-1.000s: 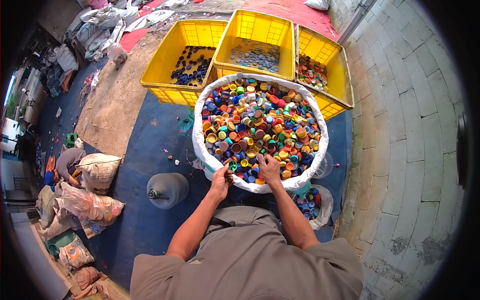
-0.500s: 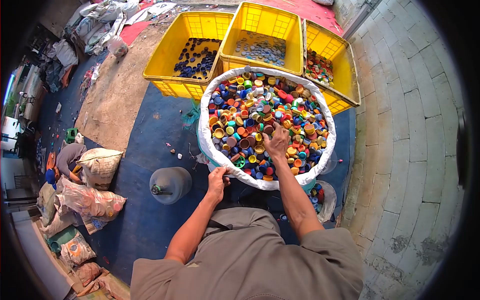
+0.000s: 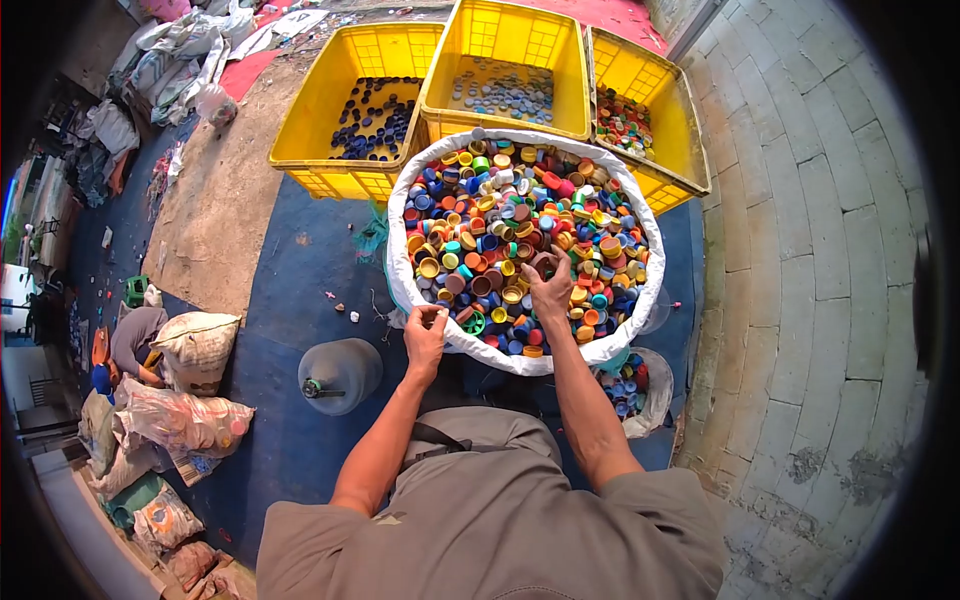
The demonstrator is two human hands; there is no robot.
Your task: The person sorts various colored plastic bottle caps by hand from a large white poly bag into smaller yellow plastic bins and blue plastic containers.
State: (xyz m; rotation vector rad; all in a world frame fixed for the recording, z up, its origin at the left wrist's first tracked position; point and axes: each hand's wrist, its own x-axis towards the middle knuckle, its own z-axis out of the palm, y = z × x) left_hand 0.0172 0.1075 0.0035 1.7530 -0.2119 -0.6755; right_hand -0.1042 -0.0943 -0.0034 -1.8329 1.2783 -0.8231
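A round sack with a rolled white rim (image 3: 652, 290) is full of mixed coloured bottle caps (image 3: 480, 215). Over the caps, right of the middle, my right hand (image 3: 550, 290) has its fingers curled round a brown cap (image 3: 544, 264). My left hand (image 3: 426, 335) is at the sack's near left rim, thumb and fingertips pinched together; whatever is between them is too small to name. Behind the sack stand three yellow crates: the left one (image 3: 310, 140) holds dark blue caps, the middle one (image 3: 500, 35) pale blue caps, the right one (image 3: 680, 150) red and green caps.
A large clear plastic bottle (image 3: 340, 375) stands left of my left arm. A smaller bag of caps (image 3: 655, 395) is by my right forearm. Filled sacks (image 3: 195, 350) and a crouching person (image 3: 135, 340) are at the left. A block wall (image 3: 800, 250) runs along the right.
My left hand has risen slightly and moved left, off its earlier hold by the rim. A brown cap now shows in my right hand's fingers. The view has shifted slightly.
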